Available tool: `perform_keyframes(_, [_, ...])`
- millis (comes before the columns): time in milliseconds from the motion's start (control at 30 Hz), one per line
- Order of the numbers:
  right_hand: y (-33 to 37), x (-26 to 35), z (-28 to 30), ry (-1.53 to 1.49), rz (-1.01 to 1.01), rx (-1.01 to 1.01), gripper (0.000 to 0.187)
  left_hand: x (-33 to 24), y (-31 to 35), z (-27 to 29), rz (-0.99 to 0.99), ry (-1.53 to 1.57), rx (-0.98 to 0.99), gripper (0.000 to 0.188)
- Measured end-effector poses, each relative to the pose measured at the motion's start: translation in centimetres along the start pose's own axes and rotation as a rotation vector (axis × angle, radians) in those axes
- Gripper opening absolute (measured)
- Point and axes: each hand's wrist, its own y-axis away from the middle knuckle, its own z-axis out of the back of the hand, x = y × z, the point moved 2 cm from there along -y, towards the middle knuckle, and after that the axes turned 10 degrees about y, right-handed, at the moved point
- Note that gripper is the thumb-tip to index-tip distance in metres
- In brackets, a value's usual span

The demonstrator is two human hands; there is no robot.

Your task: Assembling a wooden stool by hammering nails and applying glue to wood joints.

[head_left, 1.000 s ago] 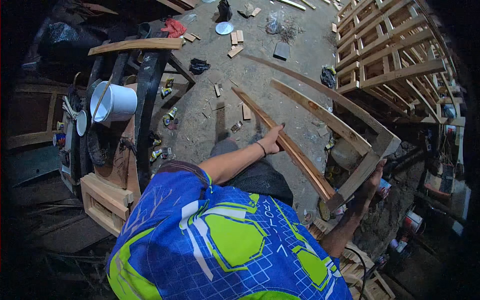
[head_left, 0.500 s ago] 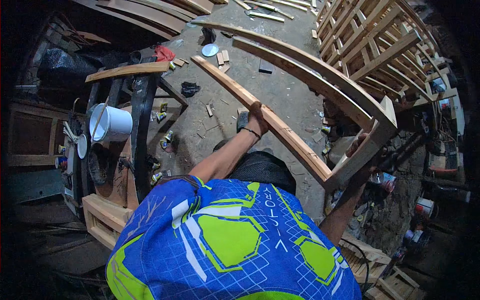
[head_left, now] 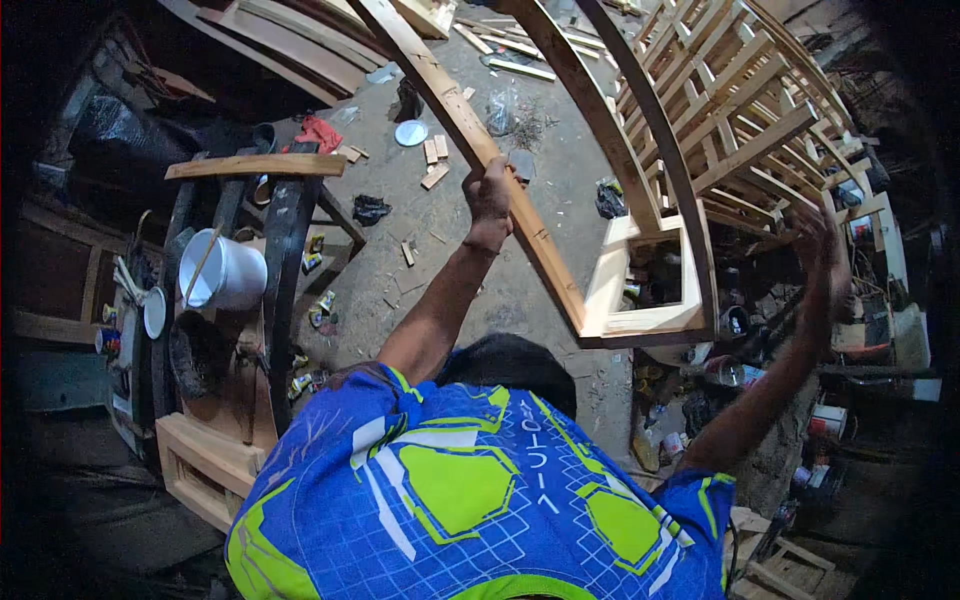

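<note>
My left hand (head_left: 490, 198) is wrapped round the left rail of a long wooden frame (head_left: 545, 245), about midway along it. The frame slants away from me, its far part running out of the top of the view. At its near end is a pale rectangular end piece (head_left: 655, 322) with an open middle. Two darker curved rails (head_left: 668, 150) run up from its right side. Off to the right, apart from the frame, my right hand (head_left: 820, 250) is raised near the stacked wooden frames. Motion blurs it, but its fingers look apart and nothing shows in it.
Stacked slatted wooden frames (head_left: 740, 110) stand at the far right. On the left are a dark trestle (head_left: 290, 230) with a curved board (head_left: 255, 166) across it and a white bucket (head_left: 235, 275). Offcuts (head_left: 435, 150), a white lid (head_left: 411, 133) and black plastic (head_left: 371, 210) lie on the floor.
My right hand has let go of the frame's near end and moved up and right. The frame has swung more upright and its end piece has turned into view; my left hand has moved up with it.
</note>
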Motion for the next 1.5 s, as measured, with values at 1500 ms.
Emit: perform_keyframes(1500, [15.1,-22.6,-39.0,0.053,-0.091,0.345,0.032,4.4,1.8,34.7,-0.027,-1.403,0.381,0.042])
